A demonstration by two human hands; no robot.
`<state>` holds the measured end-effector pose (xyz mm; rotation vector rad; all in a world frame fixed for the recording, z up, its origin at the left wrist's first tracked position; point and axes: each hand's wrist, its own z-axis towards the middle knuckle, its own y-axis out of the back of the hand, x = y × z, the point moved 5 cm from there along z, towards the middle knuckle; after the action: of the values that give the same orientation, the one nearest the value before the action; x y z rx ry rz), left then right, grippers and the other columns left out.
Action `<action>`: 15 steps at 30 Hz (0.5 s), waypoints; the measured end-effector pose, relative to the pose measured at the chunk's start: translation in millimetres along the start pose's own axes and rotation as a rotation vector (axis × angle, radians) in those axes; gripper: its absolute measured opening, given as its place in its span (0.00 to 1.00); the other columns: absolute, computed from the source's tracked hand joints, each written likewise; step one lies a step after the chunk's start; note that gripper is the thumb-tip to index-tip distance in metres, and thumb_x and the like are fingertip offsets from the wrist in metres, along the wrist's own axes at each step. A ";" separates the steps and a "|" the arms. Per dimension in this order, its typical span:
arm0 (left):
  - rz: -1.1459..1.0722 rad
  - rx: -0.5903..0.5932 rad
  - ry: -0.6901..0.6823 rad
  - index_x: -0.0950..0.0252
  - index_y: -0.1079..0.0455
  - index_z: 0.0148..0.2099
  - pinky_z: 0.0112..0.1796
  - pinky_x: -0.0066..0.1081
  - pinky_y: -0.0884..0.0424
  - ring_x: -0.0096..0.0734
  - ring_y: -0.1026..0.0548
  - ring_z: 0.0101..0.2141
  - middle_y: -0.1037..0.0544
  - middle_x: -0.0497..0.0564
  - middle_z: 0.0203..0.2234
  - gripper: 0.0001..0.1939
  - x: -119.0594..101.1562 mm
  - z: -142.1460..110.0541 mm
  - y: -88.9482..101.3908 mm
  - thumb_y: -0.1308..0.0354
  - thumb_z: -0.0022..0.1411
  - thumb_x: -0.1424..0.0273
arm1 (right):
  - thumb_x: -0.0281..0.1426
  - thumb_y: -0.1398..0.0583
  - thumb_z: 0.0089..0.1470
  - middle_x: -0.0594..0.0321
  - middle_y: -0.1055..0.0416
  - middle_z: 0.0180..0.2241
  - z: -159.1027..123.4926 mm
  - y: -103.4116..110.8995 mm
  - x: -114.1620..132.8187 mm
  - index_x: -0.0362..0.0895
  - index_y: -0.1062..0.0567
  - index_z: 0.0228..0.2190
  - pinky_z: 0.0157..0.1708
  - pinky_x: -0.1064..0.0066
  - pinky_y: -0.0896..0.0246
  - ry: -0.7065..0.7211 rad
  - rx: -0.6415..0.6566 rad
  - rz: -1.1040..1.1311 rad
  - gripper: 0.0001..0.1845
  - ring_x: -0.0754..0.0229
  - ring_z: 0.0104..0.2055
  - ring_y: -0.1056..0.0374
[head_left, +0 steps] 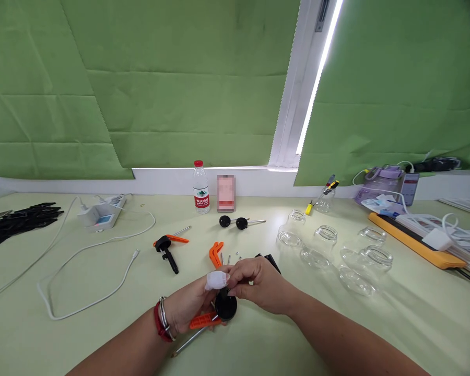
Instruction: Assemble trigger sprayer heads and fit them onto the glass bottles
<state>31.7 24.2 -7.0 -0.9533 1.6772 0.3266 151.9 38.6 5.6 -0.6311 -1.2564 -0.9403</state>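
Note:
Near the front middle of the table, my left hand [198, 295], with white tape on its thumb, is closed round a black round cap [226, 307] that has an orange lever [206, 320] and a metal rod [190, 342]. My right hand [258, 284] pinches at the top of this cap; what its fingertips hold is hidden. Just beyond the hands lie orange levers [215, 254] and thin metal rods. A black part [272, 262] shows partly behind my right hand. To the left lies a similar black-and-orange assembly [167, 248].
Several clear glass jars [319, 245] stand on the right. Black parts with rods [242, 223] lie at the back, near a water bottle [201, 190] and a phone-shaped pink panel [226, 193]. A white cable [97, 243] loops across the left; a power strip [419, 245] lies far right.

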 end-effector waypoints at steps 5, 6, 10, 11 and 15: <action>0.019 0.001 0.005 0.62 0.38 0.47 0.18 0.23 0.41 0.29 0.31 0.24 0.31 0.47 0.25 0.26 -1.8 -0.4 -2.8 0.47 0.50 0.52 | 0.20 0.37 0.44 0.64 0.26 0.30 0.5 -1.3 0.8 0.45 0.22 0.24 0.39 0.67 0.34 0.028 0.037 0.007 0.08 0.59 0.37 0.29; 0.018 -0.006 0.013 0.63 0.37 0.45 0.18 0.23 0.41 0.29 0.31 0.23 0.31 0.48 0.25 0.26 -1.0 -0.1 -2.1 0.46 0.49 0.51 | 0.20 0.37 0.44 0.64 0.26 0.30 0.8 -1.6 1.9 0.45 0.22 0.24 0.39 0.67 0.34 0.034 0.046 0.016 0.08 0.59 0.37 0.29; 0.014 -0.026 0.024 0.64 0.37 0.41 0.19 0.23 0.40 0.29 0.31 0.23 0.32 0.48 0.24 0.25 1.9 1.4 1.2 0.46 0.48 0.50 | 0.21 0.37 0.45 0.64 0.25 0.31 2.1 -3.1 4.3 0.44 0.22 0.24 0.38 0.69 0.35 0.021 0.080 0.066 0.06 0.61 0.36 0.30; 0.015 -0.023 0.024 0.64 0.38 0.42 0.18 0.23 0.40 0.29 0.31 0.23 0.32 0.48 0.25 0.25 2.3 1.5 1.5 0.46 0.49 0.50 | 0.21 0.37 0.44 0.64 0.25 0.31 2.5 -2.7 3.3 0.43 0.22 0.24 0.36 0.70 0.35 0.000 0.073 0.075 0.06 0.62 0.35 0.31; 0.021 -0.009 0.033 0.62 0.39 0.48 0.17 0.23 0.43 0.29 0.31 0.22 0.31 0.49 0.27 0.29 2.0 0.7 0.2 0.46 0.49 0.51 | 0.23 0.35 0.42 0.66 0.25 0.30 3.2 -1.4 -3.9 0.43 0.22 0.26 0.33 0.73 0.37 -0.101 0.045 0.100 0.05 0.66 0.30 0.33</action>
<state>32.0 23.9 -9.1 -0.9530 1.7180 0.3341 148.9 41.5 2.4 -0.7070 -1.3197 -0.8035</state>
